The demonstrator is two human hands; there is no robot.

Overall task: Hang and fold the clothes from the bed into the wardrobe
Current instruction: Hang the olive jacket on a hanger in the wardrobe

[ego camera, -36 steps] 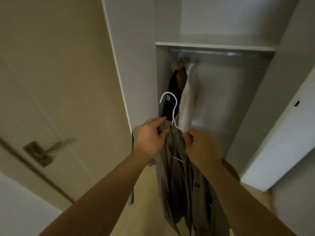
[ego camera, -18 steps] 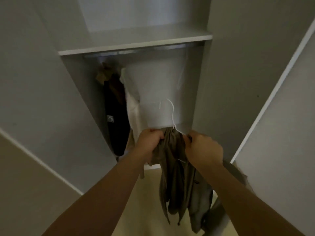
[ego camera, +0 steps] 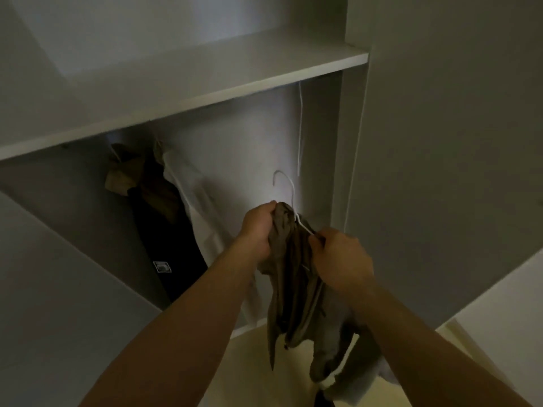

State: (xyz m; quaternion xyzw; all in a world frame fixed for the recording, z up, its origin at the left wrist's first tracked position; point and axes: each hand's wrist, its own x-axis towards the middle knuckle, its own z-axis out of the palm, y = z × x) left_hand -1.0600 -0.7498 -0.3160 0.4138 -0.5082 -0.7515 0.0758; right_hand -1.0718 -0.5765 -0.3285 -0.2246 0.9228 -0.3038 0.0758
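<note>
A brownish-grey garment (ego camera: 293,277) hangs bunched on a white wire hanger (ego camera: 289,192), whose hook points up in front of the wardrobe's open hanging space. My left hand (ego camera: 258,230) grips the garment's top left shoulder. My right hand (ego camera: 340,257) grips the right shoulder together with the hanger's arm. The garment's lower part dangles between my forearms. The rail under the wardrobe shelf (ego camera: 205,92) is hidden from this angle.
Inside at the left hang an olive garment (ego camera: 123,174), a black garment with a small label (ego camera: 164,236) and a white shirt (ego camera: 202,212). An empty white hanger (ego camera: 300,127) hangs at the right. The wardrobe's side wall (ego camera: 440,171) rises right; an open door (ego camera: 499,304) stands lower right.
The view has swung right, away from the room door, and closer to the wardrobe. Both hands keep their grip on the garment and hanger, now held in front of the hanging space.
</note>
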